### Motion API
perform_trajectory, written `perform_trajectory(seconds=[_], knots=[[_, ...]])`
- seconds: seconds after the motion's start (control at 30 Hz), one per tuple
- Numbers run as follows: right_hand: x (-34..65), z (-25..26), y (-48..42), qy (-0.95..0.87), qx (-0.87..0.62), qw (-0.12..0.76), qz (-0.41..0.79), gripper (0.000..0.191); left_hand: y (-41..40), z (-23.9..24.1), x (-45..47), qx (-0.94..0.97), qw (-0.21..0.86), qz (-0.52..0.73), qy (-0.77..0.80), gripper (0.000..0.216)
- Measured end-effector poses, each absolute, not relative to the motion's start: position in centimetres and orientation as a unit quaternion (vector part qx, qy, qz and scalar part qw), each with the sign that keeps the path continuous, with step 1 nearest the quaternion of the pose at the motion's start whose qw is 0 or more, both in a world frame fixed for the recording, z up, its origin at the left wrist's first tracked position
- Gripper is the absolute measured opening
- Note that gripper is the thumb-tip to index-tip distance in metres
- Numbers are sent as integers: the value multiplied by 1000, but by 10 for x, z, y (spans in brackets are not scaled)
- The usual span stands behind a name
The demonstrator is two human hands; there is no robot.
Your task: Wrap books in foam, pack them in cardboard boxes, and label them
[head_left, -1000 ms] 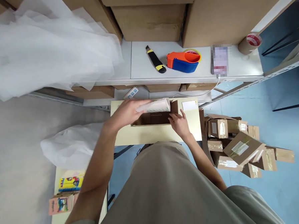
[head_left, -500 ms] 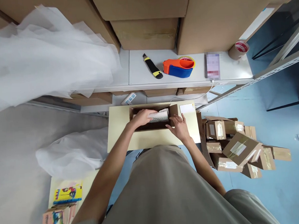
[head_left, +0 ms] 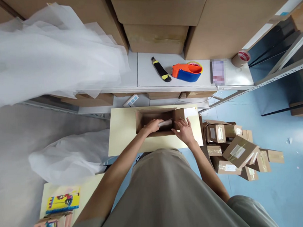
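An open brown cardboard box [head_left: 141, 119] stands on a small cream table [head_left: 122, 135] in front of me. My left hand [head_left: 152, 126] reaches down inside the box, its fingers closed on a white wrapped bundle [head_left: 166, 124] lying low in the box. My right hand [head_left: 184, 130] rests on the box's right end, fingers curled over the edge and holding the wall. A white slip of paper [head_left: 191, 111] lies on the table just right of the box.
On the white shelf [head_left: 144, 71] behind lie a black-and-yellow utility knife [head_left: 161, 73], an orange-and-blue tape dispenser [head_left: 186, 72] and a tape roll [head_left: 241, 58]. Several taped small boxes [head_left: 234, 149] are piled on the blue floor at right. White foam sheets [head_left: 49, 58] lie at left, colourful booklets [head_left: 61, 201] lower left.
My left hand has lowered the white bundle from above the box's rim down into the box. My right hand stays at the box's right end.
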State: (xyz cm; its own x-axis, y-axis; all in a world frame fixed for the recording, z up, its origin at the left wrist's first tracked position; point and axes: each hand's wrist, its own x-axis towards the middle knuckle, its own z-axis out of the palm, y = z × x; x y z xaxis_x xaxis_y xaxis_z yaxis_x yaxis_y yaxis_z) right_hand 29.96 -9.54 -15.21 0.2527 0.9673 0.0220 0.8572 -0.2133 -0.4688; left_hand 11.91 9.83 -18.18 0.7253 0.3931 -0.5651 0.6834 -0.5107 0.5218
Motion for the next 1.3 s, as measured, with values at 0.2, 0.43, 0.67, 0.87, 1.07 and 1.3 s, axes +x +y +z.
perform_trajectory(seconds=[0.2,0.43,0.67,0.87,1.07,1.3], knots=[[302,-145,-83,-601,-766,199,114,37,79,-164,84,885,351,-83,296,68],[318,-131,-34,-589,-781,195,71,35,37,-135,22,846,232,109,467,69],[343,-139,19,-558,-783,241,132,52,24,-146,-3,827,295,102,468,72],[327,-157,34,-512,-776,294,219,72,34,-157,-5,837,354,56,412,91],[320,-161,20,-521,-773,272,239,57,67,-165,-2,791,383,94,468,98],[321,-164,-29,-509,-805,215,215,38,113,-184,3,769,332,163,521,74]])
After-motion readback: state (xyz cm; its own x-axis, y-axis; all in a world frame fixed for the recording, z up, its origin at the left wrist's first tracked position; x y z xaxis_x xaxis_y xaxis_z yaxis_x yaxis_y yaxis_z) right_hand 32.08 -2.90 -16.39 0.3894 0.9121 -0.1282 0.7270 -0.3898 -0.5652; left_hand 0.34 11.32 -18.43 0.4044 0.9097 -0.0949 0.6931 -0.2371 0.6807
